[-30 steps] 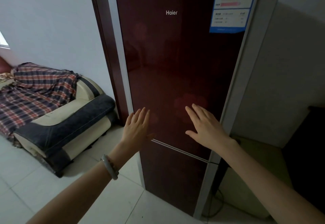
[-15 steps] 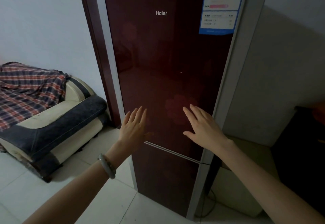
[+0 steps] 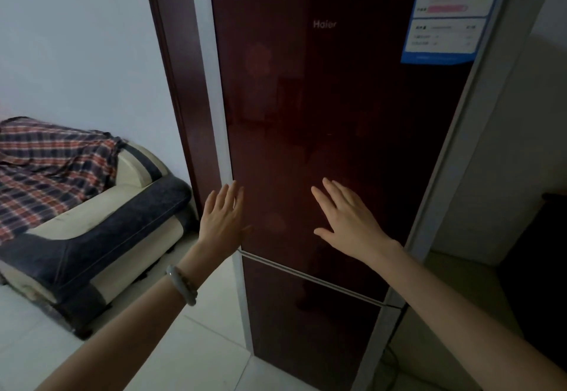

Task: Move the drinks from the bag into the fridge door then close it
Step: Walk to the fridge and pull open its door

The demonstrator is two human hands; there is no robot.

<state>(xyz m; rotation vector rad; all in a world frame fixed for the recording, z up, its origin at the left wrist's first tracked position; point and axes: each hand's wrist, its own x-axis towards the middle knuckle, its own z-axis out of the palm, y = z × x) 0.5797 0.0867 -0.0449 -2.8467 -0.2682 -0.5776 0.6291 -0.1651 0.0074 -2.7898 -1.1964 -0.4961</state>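
Observation:
A tall dark red fridge [image 3: 322,99] fills the middle of the view, its upper door shut flush with the silver side trim. My left hand [image 3: 222,223] is flat with fingers spread at the door's left edge, just above the seam to the lower door [image 3: 306,323]. My right hand [image 3: 346,221] is also flat and spread against the lower part of the upper door, further right. Both hands hold nothing. No bag or drinks are in view.
A blue and white energy label [image 3: 445,13] sits at the door's top right. A cream and dark sofa [image 3: 101,231] with a plaid blanket [image 3: 46,169] stands to the left on the pale tiled floor [image 3: 190,347]. A dark piece of furniture [image 3: 540,283] is at the right.
The view has shifted slightly from frame to frame. Both hands stay flat on the door in nearly the same spots, and the door stays shut.

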